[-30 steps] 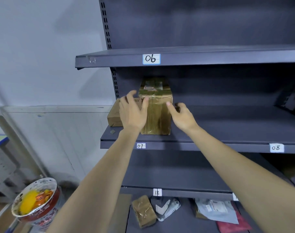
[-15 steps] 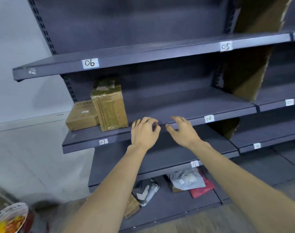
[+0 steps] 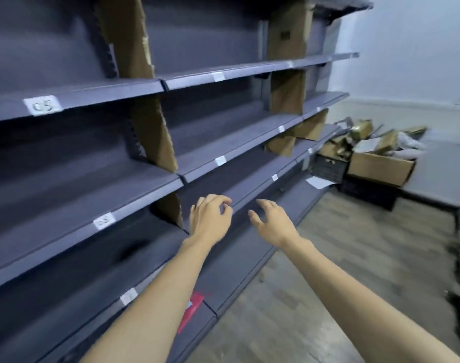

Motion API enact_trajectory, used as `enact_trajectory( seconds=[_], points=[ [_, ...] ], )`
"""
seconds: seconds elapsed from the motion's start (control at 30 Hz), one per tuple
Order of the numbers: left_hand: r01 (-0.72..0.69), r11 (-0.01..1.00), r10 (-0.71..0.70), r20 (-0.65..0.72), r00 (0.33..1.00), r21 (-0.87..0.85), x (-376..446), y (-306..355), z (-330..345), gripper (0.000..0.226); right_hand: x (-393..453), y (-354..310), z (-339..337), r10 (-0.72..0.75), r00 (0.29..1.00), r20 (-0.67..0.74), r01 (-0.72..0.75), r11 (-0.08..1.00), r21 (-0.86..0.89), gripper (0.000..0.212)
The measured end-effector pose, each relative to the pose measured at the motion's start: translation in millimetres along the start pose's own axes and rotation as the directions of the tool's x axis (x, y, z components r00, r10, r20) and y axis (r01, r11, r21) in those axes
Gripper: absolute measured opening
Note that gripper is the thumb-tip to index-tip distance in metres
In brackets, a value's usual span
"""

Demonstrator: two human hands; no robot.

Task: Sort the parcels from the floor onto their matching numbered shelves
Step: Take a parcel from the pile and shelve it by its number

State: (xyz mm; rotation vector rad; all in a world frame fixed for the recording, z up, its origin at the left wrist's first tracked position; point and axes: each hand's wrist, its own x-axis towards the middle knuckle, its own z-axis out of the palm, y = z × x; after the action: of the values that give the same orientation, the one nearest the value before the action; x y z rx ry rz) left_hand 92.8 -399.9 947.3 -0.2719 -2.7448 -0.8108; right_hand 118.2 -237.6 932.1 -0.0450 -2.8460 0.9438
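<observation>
My left hand and my right hand hang in front of the dark grey shelving, both with fingers loosely curled and nothing in them. A pile of parcels fills a cardboard box on the floor at the far right end of the shelves. The shelf labelled 05 runs along the upper left, and the shelf labelled 08 lies below it. A red parcel shows on the bottom shelf beneath my left forearm.
Brown cardboard dividers stand between shelf bays. Black crates sit under and beside the cardboard box. A grey table stands at the right. A white paper lies on the bottom shelf's far end. Wood-look floor stretches ahead.
The view has swung right along the shelving, away from shelf 07 and its two boxes, which are out of sight. Both hands left the tall box and now hang with nothing in them.
</observation>
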Motion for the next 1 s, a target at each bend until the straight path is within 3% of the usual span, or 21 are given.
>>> enact_trajectory(
  seconds=[0.13, 0.4, 0.7, 1.0],
  points=[
    [-0.097, 0.995, 0.096, 0.139, 0.986, 0.004, 37.8, 73.0, 76.1, 0.034, 13.9, 86.5, -47.9, 0.130, 0.990, -0.045, -0.133, 0.989, -0.066, 0.056],
    [-0.236, 0.966, 0.257, 0.365, 0.895, -0.100, 153.7, 206.7, 229.7, 0.038, 99.9, 252.9, -127.5, 0.422, 0.891, -0.165, -0.421, 0.906, 0.041, 0.065],
    [-0.300, 0.937, 0.350, 0.436, 0.829, -0.180, 346.5, 348.4, 346.4, 0.038, 260.2, 389.1, -251.8, 0.505, 0.811, -0.294, -0.524, 0.852, 0.019, 0.061],
    [-0.417, 0.885, 0.461, 0.510, 0.726, -0.205, 472.4, 467.1, 508.0, 0.043, 374.7, 555.5, -330.4, 0.586, 0.725, -0.361, -0.616, 0.787, 0.041, 0.060]
  ],
)
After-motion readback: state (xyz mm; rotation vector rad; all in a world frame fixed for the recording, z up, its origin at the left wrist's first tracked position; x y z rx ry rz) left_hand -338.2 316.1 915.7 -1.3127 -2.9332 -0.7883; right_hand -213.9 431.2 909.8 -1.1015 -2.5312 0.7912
